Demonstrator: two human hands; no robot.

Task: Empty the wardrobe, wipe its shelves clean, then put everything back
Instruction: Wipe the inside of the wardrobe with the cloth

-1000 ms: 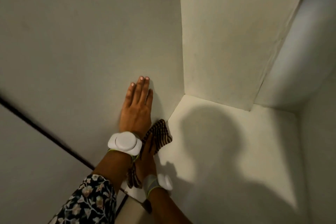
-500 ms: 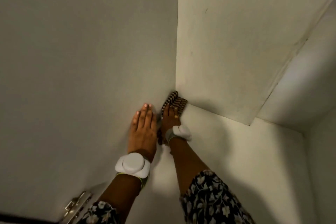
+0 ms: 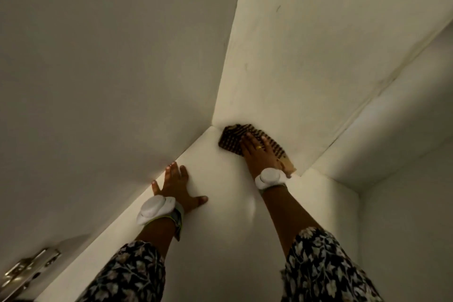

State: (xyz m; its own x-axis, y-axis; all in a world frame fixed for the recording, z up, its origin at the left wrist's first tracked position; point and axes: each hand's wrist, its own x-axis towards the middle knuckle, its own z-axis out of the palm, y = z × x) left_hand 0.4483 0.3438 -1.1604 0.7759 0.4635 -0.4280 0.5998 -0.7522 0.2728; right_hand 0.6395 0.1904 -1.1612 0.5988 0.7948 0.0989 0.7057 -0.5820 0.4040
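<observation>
Right hand (image 3: 259, 154): fingers straight and close together, laid flat, pressing the checked cloth (image 3: 232, 141) onto the shelf (image 3: 220, 228) where it meets the back wall (image 3: 306, 68), near the left rear corner. Left hand (image 3: 177, 186): fingers splayed, palm down on the shelf beside the left wall (image 3: 110, 81), holding nothing; probably a brace. Judged step: wiping. Next move likely needs an even-pressure sweep rightward along the rear edge.
</observation>
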